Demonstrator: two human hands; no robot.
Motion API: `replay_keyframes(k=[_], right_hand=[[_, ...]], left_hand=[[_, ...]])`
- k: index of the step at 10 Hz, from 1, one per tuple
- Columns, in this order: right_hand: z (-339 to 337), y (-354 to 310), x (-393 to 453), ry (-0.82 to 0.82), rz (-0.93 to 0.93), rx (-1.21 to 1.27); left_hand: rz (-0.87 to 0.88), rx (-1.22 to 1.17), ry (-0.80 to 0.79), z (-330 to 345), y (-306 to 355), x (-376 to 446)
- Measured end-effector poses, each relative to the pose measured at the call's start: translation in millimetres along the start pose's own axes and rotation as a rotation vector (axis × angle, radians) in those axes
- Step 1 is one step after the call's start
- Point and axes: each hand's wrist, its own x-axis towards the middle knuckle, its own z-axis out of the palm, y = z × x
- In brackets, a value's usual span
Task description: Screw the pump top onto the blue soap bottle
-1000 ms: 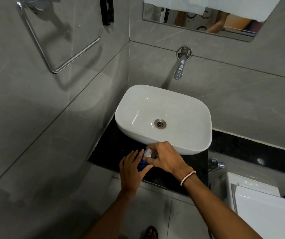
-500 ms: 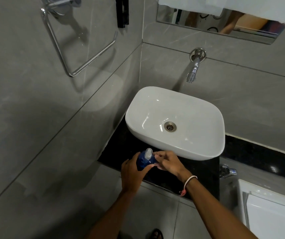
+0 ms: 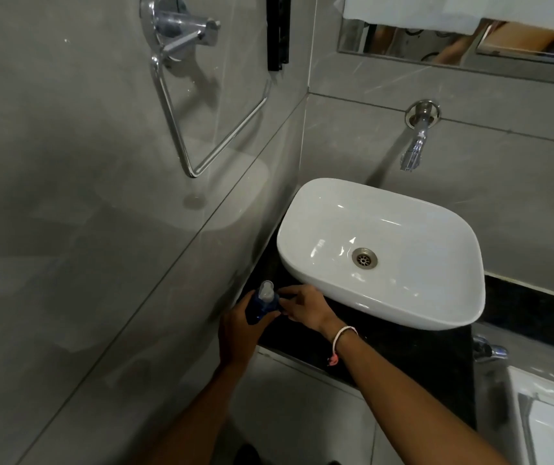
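Your blue soap bottle [image 3: 258,308] stands at the left front corner of the black counter [image 3: 386,344], just beside the white basin [image 3: 383,250] and close to the grey wall. The white pump top [image 3: 265,292] already sits on its neck. Your left hand [image 3: 240,330] is wrapped around the bottle's body from the near side, clamped on it. Your right hand [image 3: 304,308] has its fingers drawn together at the bottle's right shoulder, touching it near the collar; whether they actually pinch the pump collar you cannot tell from here.

Judge the bottle as light, thin plastic that will give if you squeeze hard, and likely slick with soap. Hold low on the body and turn the stiff collar, not the nozzle. The counter edge is close, so a slip could send it to the floor.

Count: 1 bottle, 1 pump top, 1 basin, 2 hands.
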Motion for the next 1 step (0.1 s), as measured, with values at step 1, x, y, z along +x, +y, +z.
replay_keyframes(k=[1], right_hand=[[-4.8,-4.1,-10.7,0.096,-0.068,-0.089]], left_hand=[[0.015,-0.011,0.029,1.7,1.8,-2.1]])
